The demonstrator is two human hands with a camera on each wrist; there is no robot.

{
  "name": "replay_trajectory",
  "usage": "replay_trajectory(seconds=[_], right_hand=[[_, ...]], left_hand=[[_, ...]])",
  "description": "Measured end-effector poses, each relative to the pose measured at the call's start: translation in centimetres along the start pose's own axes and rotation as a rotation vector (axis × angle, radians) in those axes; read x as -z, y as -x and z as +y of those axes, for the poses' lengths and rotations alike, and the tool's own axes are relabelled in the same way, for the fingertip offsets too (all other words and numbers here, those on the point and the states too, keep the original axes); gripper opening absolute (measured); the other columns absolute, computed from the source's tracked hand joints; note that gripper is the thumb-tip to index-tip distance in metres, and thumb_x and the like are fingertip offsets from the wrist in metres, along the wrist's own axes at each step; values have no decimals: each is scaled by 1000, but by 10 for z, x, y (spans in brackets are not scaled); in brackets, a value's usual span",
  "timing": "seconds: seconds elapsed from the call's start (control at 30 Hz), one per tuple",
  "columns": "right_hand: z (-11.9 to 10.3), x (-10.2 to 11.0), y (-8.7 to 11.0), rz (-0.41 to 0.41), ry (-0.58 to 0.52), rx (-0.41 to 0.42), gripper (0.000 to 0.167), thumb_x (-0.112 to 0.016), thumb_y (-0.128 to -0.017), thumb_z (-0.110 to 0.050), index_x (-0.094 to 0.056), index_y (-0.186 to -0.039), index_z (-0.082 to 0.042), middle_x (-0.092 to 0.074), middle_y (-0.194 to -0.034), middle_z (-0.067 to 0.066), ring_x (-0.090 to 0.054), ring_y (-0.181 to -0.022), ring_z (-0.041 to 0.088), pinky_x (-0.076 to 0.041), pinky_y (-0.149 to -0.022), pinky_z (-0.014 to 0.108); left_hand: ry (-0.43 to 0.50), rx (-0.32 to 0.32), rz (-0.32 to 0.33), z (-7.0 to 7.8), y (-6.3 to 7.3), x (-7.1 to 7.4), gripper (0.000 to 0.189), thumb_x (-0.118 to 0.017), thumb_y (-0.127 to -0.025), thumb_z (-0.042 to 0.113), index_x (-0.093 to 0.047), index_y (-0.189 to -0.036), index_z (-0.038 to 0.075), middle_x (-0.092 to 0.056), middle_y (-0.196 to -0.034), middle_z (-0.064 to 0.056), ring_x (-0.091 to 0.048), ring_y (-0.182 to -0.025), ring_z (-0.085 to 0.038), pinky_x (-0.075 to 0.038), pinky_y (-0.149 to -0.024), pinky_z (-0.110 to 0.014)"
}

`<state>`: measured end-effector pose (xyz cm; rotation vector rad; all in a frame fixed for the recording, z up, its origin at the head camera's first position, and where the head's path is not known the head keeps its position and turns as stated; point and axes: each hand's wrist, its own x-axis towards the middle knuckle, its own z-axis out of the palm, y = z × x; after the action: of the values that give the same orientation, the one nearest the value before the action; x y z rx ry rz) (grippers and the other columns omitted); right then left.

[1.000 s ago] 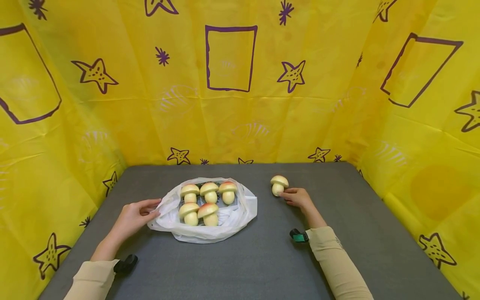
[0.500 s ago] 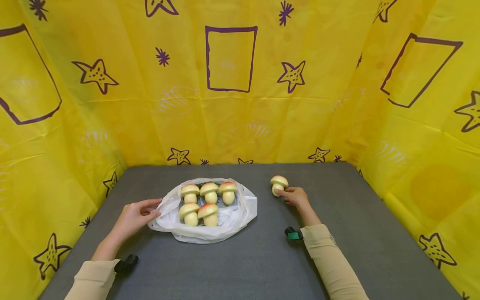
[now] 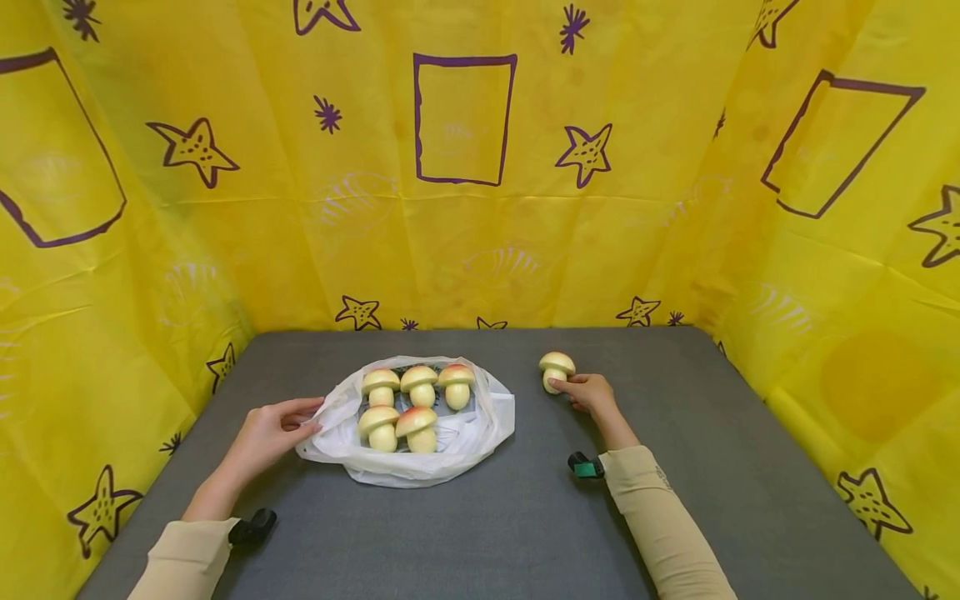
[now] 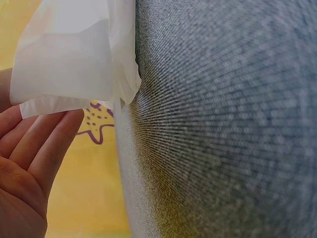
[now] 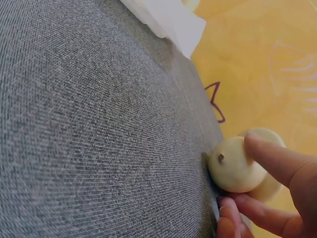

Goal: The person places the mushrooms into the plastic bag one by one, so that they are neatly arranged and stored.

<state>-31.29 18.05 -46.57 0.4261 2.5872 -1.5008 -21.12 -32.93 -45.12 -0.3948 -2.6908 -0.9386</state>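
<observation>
A white plastic bag (image 3: 345,446) lies spread on the grey table, its mouth wide. Several toy mushrooms (image 3: 418,377) with pale stems and reddish-tinged caps rest inside it in two rows. My left hand (image 3: 264,435) pinches the bag's left edge between thumb and fingers; in the left wrist view the white plastic (image 4: 64,64) covers part of the thumb. To the right of the bag, my right hand (image 3: 597,395) holds a single toy mushroom (image 3: 557,363) by its stem. The right wrist view shows the round stem end (image 5: 235,166) between thumb and fingers, close to the tabletop.
The grey cloth-covered table (image 3: 465,542) extends around the bag. A yellow curtain (image 3: 480,250) with purple drawings encloses the back and both sides. Each wrist wears a small black device, such as the left wrist camera (image 3: 253,527).
My right hand has shifted slightly left and now holds the mushroom's stem more fully with the thumb across it. The left hand and the bag have stayed in place.
</observation>
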Motion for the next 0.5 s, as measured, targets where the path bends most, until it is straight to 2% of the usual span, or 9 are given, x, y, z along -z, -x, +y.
replay_trajectory(seconds=[0.3,0.5], right_hand=[[0,0,2,2,-39,13,56,-76,-78,-37,-64,-116,3,-62,-77,5,-54,-63,8,-50,-57,18],[2,3,2,-29,-110,-3,58,-76,-79,-32,-60,-119,7,-67,-89,10,-61,-70,8,-56,-66,23]], left_hand=[[4,-5,-3,-1,0,0,37,-76,-81,20,-69,-115,9,-71,-106,-10,-66,-80,2,-53,-68,-14],[9,-7,3,-2,0,1,36,-76,-80,19,-69,-115,9,-72,-105,-10,-64,-79,4,-53,-67,-14]])
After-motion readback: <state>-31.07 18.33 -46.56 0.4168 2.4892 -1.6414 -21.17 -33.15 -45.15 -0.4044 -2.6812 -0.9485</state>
